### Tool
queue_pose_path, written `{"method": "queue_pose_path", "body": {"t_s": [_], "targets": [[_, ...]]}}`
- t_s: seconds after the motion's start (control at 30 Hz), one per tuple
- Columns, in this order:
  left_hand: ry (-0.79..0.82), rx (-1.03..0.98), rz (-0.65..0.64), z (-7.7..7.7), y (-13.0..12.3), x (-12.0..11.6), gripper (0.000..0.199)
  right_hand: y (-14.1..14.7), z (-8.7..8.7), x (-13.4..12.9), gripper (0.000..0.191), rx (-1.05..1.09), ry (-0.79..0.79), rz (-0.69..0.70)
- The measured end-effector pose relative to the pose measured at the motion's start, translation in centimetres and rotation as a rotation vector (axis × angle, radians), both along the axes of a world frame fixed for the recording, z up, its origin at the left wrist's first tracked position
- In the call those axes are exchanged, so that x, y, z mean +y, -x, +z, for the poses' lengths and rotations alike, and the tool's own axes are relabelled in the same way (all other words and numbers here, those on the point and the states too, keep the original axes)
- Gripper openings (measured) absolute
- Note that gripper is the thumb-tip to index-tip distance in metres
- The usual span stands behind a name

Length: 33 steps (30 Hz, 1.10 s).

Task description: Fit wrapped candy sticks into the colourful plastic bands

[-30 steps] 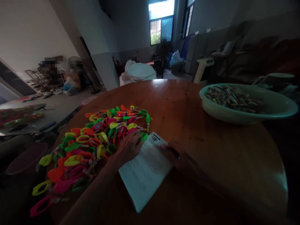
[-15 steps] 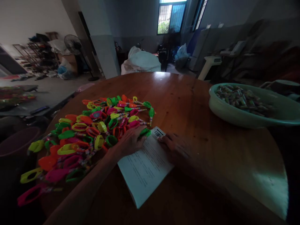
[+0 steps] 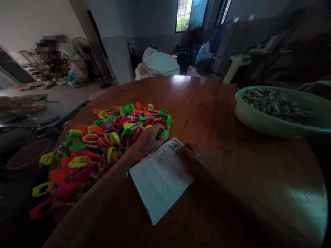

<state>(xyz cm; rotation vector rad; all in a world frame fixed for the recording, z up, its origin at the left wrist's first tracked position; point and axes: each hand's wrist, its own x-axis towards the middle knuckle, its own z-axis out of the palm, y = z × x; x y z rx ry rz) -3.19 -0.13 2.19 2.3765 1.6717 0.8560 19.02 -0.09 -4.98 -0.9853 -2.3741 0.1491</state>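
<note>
My left hand [image 3: 149,139] is closed around a bright green plastic toy [image 3: 162,133] at the right edge of a heap of colourful plastic toys [image 3: 90,138]. They are ring-shaped, like toy watches, in green, yellow, orange and pink, some with thin striped tubes attached. In front of me lies a stack of white printed paper [image 3: 160,179], with a barcode at its far corner. My right hand [image 3: 192,156] rests over the stack's right side, its fingers curled together beside the barcode. Whatever is between those fingertips is hidden.
All of this lies on a round brown wooden table [image 3: 207,110]. A pale green basin [image 3: 261,122] of small wrapped pieces stands at the right. Beyond the table are a white sack [image 3: 157,63] and a standing fan [image 3: 82,48]. A pink tub [image 3: 28,155] is at lower left.
My left hand has moved slightly up and away with the green toy. The right hand's fingers are more curled over the barcode corner. The whole view has shifted a little.
</note>
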Motion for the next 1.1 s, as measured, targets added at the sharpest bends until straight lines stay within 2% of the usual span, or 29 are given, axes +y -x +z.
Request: {"method": "queue_pose_path", "body": {"t_s": [0.07,0.13,0.23,0.33,0.43,0.57,0.67,0.9,1.1], "targets": [[-0.044,-0.136,0.024,-0.6,-0.6,0.0,0.028,-0.1,0.1,0.0,0.023,-0.007,0.003,-0.002],[-0.033,-0.227,-0.014,-1.5,-1.3,0.1,0.033,-0.1,0.4,0.0,0.021,-0.016,0.005,0.004],[-0.012,-0.284,-0.026,-2.6,-2.0,0.5,0.032,-0.1,0.8,-0.2,0.02,-0.025,0.004,-0.012],[-0.035,-0.314,0.024,-3.1,-1.8,0.5,0.027,-0.1,1.0,-0.5,0.02,-0.027,-0.009,-0.02],[-0.054,-0.275,0.044,-3.0,-1.0,-0.4,0.025,-0.1,0.9,-0.6,0.022,-0.012,-0.021,-0.016],[-0.092,-0.135,-0.026,-2.7,0.5,-2.5,0.037,0.3,0.9,-0.4,0.026,0.01,-0.017,0.043],[-0.075,-0.003,-0.058,-2.9,1.3,-3.6,0.032,0.8,1.1,-0.2,0.028,0.044,0.017,0.084],[-0.048,0.045,-0.078,-3.1,1.6,-3.9,0.027,2.3,0.6,0.7,0.03,0.206,0.075,0.151],[-0.061,0.077,-0.055,-3.3,1.6,-4.1,0.024,3.1,0.6,1.2,0.027,0.254,0.119,0.233]]}}
